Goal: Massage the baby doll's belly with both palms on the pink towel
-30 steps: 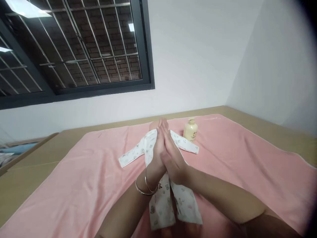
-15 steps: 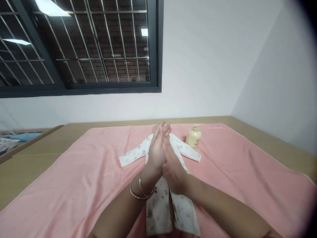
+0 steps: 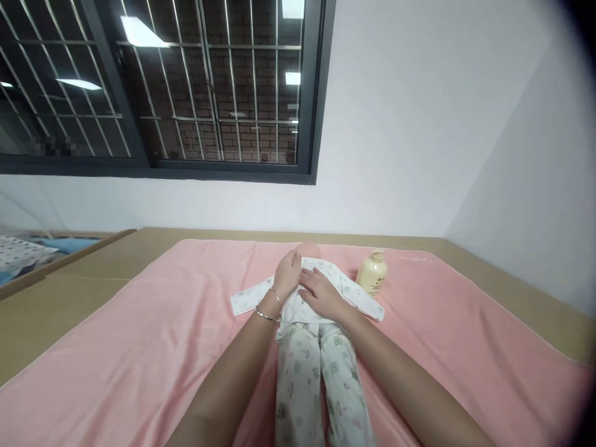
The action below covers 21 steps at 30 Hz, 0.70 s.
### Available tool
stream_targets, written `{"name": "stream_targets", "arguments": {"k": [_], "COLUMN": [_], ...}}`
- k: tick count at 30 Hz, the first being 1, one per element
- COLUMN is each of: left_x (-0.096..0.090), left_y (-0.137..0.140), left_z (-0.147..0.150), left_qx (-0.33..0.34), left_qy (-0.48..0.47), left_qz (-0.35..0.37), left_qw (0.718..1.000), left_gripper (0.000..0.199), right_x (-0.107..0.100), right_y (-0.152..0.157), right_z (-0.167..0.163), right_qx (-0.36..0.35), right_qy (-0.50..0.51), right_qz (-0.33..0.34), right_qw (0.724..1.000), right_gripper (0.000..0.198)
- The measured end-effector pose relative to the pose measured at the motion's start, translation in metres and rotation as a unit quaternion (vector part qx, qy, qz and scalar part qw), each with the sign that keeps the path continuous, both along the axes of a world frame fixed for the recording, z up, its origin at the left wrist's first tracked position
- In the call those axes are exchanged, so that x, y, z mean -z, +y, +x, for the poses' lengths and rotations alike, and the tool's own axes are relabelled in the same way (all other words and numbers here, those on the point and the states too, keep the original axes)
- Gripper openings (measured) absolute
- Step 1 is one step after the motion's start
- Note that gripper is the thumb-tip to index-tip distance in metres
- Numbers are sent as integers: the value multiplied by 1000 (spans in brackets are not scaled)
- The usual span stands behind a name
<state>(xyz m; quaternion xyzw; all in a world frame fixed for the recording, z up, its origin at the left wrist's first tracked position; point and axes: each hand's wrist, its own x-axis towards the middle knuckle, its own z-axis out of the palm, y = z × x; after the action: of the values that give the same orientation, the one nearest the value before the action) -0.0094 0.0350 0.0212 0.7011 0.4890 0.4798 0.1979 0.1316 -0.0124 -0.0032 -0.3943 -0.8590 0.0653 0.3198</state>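
Observation:
A small white printed long-sleeved top lies with its sleeves spread, above matching printed trousers. Beyond the collar shows a rounded pinkish shape, partly hidden; I cannot tell what it is. My left hand, with bangles at the wrist, is at the upper chest of the top, fingers stretched out and seen edge-on. Flat on the chest beside it lies my right hand, fingers extended. Neither hand grips anything. To the right, by a sleeve, stands a pale yellow bottle.
A pink cloth with soft creases covers most of the tan surface. Folded fabrics lie past a raised edge at the left. A barred window and white walls stand behind.
My hands were pressed palm to palm above the clothes. They have parted and come down onto the top's chest. The view has shifted slightly.

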Motion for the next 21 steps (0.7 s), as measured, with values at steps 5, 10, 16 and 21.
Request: {"name": "stream_targets", "arguments": {"k": [5,10,16,21], "left_x": [32,38,39,31], "left_y": [4,5,9,11], "left_z": [12,13,14,12], "left_qx": [-2,-22,-48,-66], "left_qy": [29,-5,-83,-153], "left_qz": [26,20,-35,-127], "left_qw": [999,1000,995,978], "left_gripper": [41,44,54,72], "right_x": [4,9,7,5], "right_y": [13,19,-13,-20], "right_z": [16,22,-16,-20], "right_qx": [29,130,335,101], "right_qy": [-3,-11,-66,-85], "right_qz": [-42,-83,-135,0], "right_qw": [999,988,930,991], "right_gripper": [44,54,74,54]}}
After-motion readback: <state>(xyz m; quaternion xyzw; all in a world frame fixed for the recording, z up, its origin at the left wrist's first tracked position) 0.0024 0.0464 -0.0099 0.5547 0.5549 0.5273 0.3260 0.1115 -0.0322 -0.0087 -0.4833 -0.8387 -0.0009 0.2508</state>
